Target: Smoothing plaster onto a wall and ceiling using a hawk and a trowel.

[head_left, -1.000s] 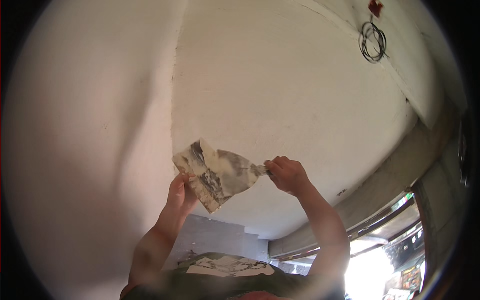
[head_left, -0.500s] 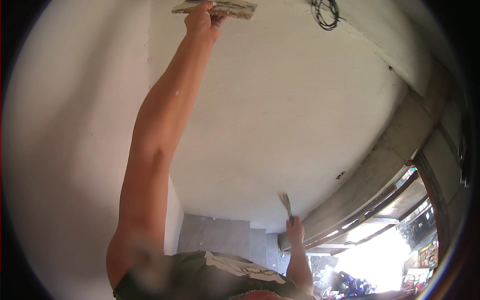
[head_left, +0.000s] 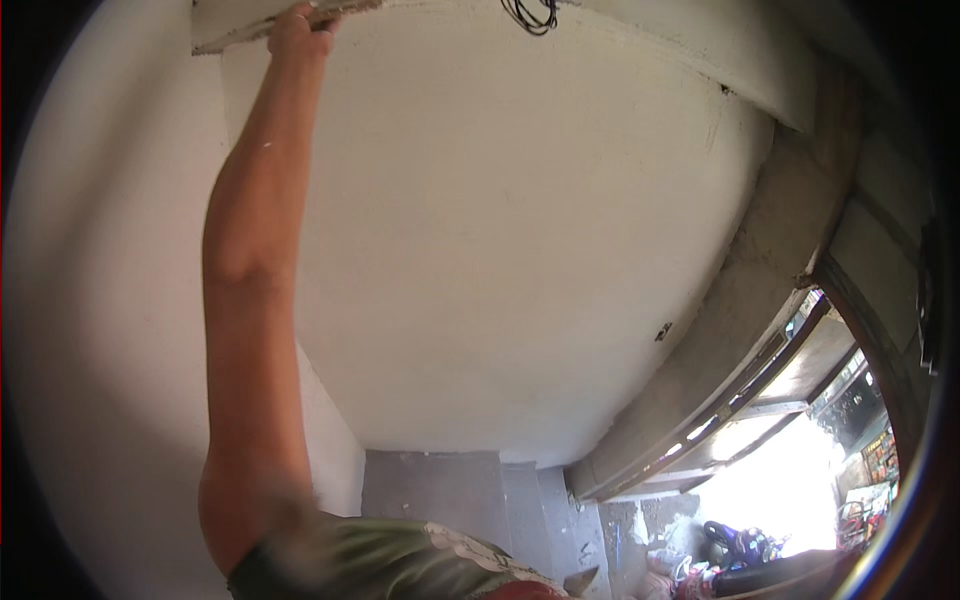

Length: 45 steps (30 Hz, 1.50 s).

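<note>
My left arm reaches up to the top edge, where my left hand (head_left: 300, 28) grips a wide, plaster-stained trowel (head_left: 225, 30), partly cut off by the frame, against the white plastered surface (head_left: 500, 220) overhead. A small metal blade (head_left: 580, 580) shows at the bottom edge beside my green shirt (head_left: 390, 550); it looks like the putty knife from earlier. My right hand is out of sight.
A white wall (head_left: 120, 300) is on the left, a grey wall (head_left: 430, 485) below. A black wire coil (head_left: 530, 15) hangs at the top. A concrete beam (head_left: 760, 200) curves down the right to a bright opening with a motorbike (head_left: 740, 545) and cluttered shelves (head_left: 878, 455).
My left hand has gone from mid-frame up to the top edge with the trowel, then leftward. My right hand and putty knife have dropped, the hand out of view.
</note>
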Available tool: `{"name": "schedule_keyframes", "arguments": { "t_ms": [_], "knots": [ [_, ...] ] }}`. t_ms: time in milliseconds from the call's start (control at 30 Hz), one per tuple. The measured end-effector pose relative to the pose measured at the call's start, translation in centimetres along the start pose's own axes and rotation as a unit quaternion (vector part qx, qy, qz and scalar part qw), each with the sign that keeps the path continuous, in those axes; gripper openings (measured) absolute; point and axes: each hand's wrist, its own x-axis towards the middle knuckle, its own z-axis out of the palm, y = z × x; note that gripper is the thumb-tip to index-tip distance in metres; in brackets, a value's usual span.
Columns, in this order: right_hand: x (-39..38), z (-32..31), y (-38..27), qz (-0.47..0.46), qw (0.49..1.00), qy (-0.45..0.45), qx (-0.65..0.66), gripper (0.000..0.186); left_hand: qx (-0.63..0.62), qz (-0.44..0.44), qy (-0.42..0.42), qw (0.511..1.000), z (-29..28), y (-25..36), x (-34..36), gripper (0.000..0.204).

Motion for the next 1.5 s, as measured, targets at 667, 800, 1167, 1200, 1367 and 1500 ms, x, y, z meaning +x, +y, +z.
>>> {"name": "schedule_keyframes", "arguments": {
  "t_ms": [667,800,1167,1200,1367,1500],
  "knots": [
    [-6.8,-20.5,-56.4,-0.470,0.643,-0.362,0.485,0.031,0.320,0.014,-0.112,0.941,-15.9,8.1,-30.1,0.037],
    [-9.9,-22.5,-60.4,-0.508,0.637,-0.389,0.431,0.031,0.319,-0.005,-0.121,0.940,-16.2,8.7,-35.1,0.049],
    [-11.6,-19.5,-65.0,-0.461,0.625,-0.483,0.405,0.031,0.405,-0.142,-0.197,0.881,-20.7,7.1,-41.1,0.054],
    [-11.7,-19.6,-65.4,-0.463,0.610,-0.500,0.404,0.031,0.408,-0.169,-0.198,0.875,-21.3,6.7,-41.8,0.053],
    [-12.0,-21.1,-68.1,-0.460,0.526,-0.565,0.439,0.027,0.527,-0.181,-0.160,0.814,-24.7,3.8,-46.4,0.052],
    [-14.9,-24.2,-74.7,-0.518,0.487,-0.557,0.430,0.025,0.446,-0.235,-0.038,0.863,-28.7,3.5,-50.6,0.067]
  ]
}}
